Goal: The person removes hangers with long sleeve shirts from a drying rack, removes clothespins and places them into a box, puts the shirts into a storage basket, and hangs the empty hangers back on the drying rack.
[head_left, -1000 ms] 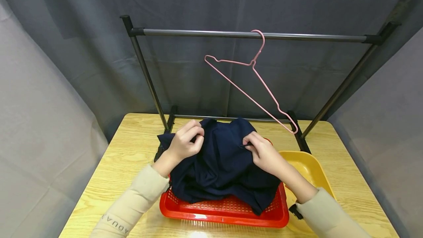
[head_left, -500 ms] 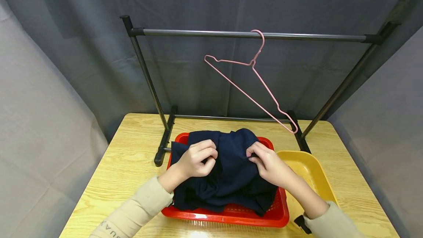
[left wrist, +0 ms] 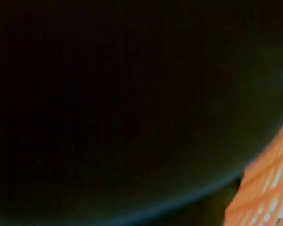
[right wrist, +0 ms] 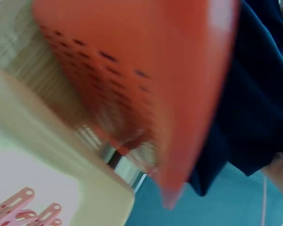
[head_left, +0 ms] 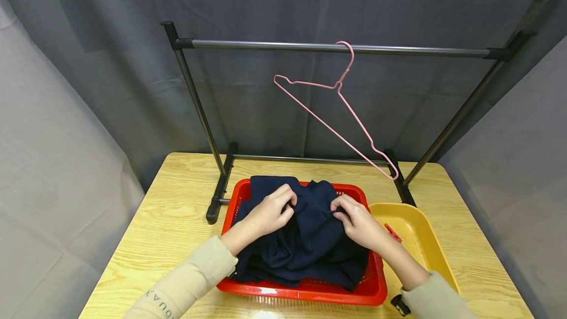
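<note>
A dark navy piece of clothing (head_left: pixel 305 252) lies bunched in the red plastic basket (head_left: pixel 266 289); its folds hide what kind of garment it is. My left hand (head_left: pixel 268 214) pinches the fabric near its upper left, fingers curled against the thumb. Opposite it, my right hand (head_left: pixel 358 221) pinches an edge at the upper right. In the right wrist view, the navy cloth (right wrist: pixel 254 103) hangs beside the basket's perforated wall (right wrist: pixel 108 70). Darkness fills most of the left wrist view, with a strip of the basket (left wrist: pixel 269 188) at the lower right.
A pink hanger (head_left: pixel 325 121) hangs from the metal rail (head_left: pixel 266 45) of a rack behind the basket. To the right stands a yellow tray (head_left: pixel 436 247) with a red clothespin (head_left: pixel 393 233); the right wrist view shows several pegs (right wrist: pixel 19 207) in it. Everything stands on a wooden table (head_left: pixel 150 240).
The garment has come down into the basket, and its left part has drawn inward. My left hand has moved right, closer to my right hand, which has shifted slightly.
</note>
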A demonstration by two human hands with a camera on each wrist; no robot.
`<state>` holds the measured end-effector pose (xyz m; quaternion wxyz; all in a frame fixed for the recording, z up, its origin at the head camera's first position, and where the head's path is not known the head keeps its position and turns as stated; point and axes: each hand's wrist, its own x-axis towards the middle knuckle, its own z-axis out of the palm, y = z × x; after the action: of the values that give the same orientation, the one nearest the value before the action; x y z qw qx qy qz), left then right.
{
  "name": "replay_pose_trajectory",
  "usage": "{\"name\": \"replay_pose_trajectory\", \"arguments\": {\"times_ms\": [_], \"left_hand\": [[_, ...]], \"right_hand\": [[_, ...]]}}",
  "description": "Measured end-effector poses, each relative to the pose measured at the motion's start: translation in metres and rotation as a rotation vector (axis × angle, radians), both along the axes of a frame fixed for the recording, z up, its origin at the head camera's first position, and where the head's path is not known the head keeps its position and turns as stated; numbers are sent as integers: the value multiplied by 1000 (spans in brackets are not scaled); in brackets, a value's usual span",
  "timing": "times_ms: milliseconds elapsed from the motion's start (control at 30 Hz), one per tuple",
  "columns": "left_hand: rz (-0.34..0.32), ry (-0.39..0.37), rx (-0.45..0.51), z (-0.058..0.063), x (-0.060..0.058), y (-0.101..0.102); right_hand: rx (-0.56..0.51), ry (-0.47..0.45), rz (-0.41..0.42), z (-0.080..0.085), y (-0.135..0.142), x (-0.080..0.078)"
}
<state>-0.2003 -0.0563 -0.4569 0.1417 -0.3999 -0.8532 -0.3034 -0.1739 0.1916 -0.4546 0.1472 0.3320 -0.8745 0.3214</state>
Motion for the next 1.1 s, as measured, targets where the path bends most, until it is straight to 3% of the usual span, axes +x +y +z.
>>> {"name": "replay_pose_trajectory", "arguments": {"times_ms": [100, 200, 300, 433, 600, 867, 1033, 1100], "left_hand": [[101, -89, -161, -5, -3, 0], [158, -153, -314, -10, -7, -1], [185, -239, -443, -16, -11, -1], [195, -410, -571, -25, -15, 0], [208, -554, -671, -33, -20, 6], [221, -635, -809, -45, -25, 15], [232, -695, -866, -52, -24, 17], [238, -713, -876, -60, -26, 17]], "right_hand": [[24, 5, -29, -8, 1, -4], [79, 0, -58, -17, 1, -8], [168, -41, -73, -25, 0, -11], [289, -128, -55, -34, -1, -14], [399, -221, -32, -43, -4, -16], [519, -354, -56, -56, -11, -21], [527, -371, -43, -59, -13, -22], [527, -359, -32, -61, -14, -22]]}}
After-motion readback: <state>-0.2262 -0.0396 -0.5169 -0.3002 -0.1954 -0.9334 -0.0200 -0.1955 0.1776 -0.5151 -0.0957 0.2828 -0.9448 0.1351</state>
